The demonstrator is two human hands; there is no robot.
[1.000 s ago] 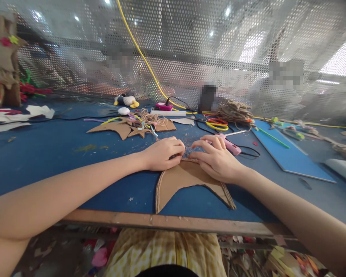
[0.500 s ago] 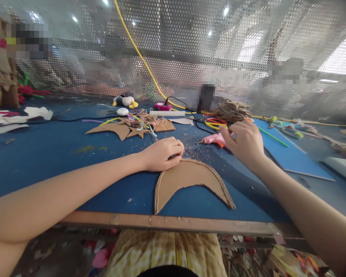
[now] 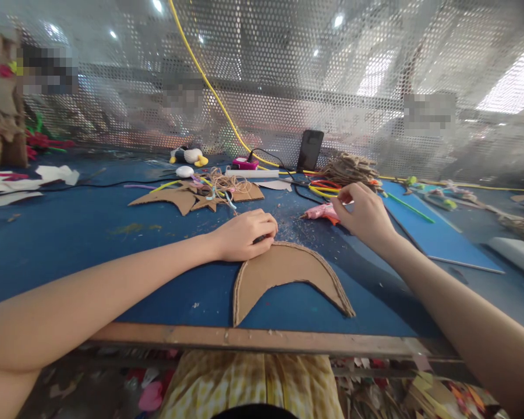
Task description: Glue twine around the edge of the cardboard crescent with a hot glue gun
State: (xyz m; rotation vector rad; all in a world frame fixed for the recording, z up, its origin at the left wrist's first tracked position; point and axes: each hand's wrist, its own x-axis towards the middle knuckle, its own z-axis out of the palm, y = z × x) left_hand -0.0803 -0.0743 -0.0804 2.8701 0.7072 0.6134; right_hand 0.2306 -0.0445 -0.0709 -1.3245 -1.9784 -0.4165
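Note:
A crescent-shaped cardboard piece (image 3: 283, 273) edged with twine lies on the blue table (image 3: 70, 233) near its front edge. My left hand (image 3: 244, 235) rests closed at the crescent's upper left rim, with something small and dark under its fingers. My right hand (image 3: 364, 218) is lifted off the cardboard. It hovers behind the crescent with thumb and fingers pinched together, right over the rear of a pink glue gun (image 3: 318, 212). What the pinch holds is hidden.
Behind lie cut cardboard shapes with loose strings (image 3: 179, 198), yellow-handled scissors (image 3: 327, 187), a twine bundle (image 3: 349, 167), a dark phone (image 3: 310, 150) leaning on the perforated screen, and a blue board (image 3: 436, 233) at right. A wooden strip (image 3: 262, 337) edges the table front.
My right hand left the top of the cardboard crescent and moved back and right to the pink glue gun. The left hand stayed put on the rim.

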